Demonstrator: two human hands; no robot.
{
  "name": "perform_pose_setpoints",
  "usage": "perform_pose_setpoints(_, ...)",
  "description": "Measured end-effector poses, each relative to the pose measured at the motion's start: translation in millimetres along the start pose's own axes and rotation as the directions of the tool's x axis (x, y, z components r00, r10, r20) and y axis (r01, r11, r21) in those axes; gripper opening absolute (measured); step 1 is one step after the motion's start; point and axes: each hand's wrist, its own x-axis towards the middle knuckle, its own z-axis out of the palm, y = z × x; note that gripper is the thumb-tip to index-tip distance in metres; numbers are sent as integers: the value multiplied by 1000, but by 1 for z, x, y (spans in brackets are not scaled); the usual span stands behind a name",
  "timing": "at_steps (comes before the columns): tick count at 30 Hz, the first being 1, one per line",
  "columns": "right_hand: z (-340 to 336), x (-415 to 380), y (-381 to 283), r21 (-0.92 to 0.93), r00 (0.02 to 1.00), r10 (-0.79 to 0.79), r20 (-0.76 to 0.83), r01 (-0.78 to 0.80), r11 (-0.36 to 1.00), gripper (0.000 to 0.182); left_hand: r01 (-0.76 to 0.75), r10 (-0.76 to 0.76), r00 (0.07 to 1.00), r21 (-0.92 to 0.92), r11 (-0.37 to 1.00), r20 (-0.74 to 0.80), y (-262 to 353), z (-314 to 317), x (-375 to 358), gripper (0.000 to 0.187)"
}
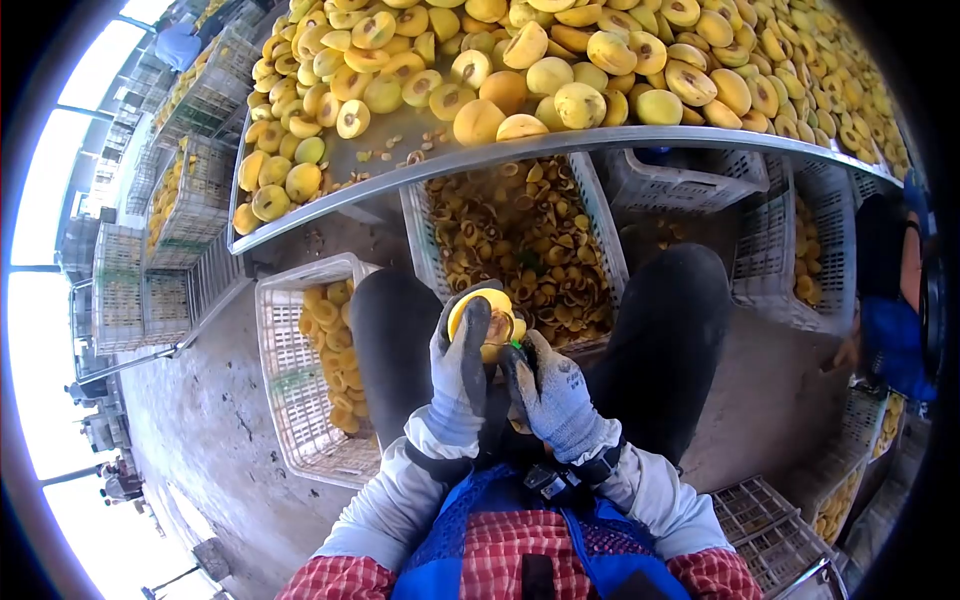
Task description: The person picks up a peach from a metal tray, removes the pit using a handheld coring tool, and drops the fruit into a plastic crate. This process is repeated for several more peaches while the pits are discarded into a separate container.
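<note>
In front of my lap, my left hand (459, 375), in a grey-white glove with dark fingers, grips a yellow peach half (498, 325) with its brown pit hollow facing up. My right hand (556, 392), gloved alike, is closed on a small pitting tool (516, 344). Only a bit of green shows of it, at the fruit's edge; the rest is hidden by fingers or too small to make out. Below the hands, between my knees, a crate (416, 232) holds many peach scraps (515, 225).
A metal-edged table (375, 185) piled with halved peaches (610, 55) spans the front. To the left stands a white crate (283, 415) of peach halves. More crates (690, 187) are under the table and at right. Another person's blue clothing (895, 340) shows far right.
</note>
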Motion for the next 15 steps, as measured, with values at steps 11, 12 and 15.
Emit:
perform_pose_setpoints(11, 14, -11, 23, 22, 966, -251, -61, 252, 967, 28, -142, 145, 989, 88, 986, -25, -6, 0, 1, 35)
perform_pose_setpoints(12, 16, -7, 17, 88, 979, -183, -88, 191, 978, 27, -187, 192, 981, 104, 977, -39, -6, 1, 0, 34)
perform_pose_setpoints(15, 15, -6, 9, 253, 999, -28, -27, 33, 967, 28, -315, 327, 943, 158, 936, -57, -3, 10, -1, 33)
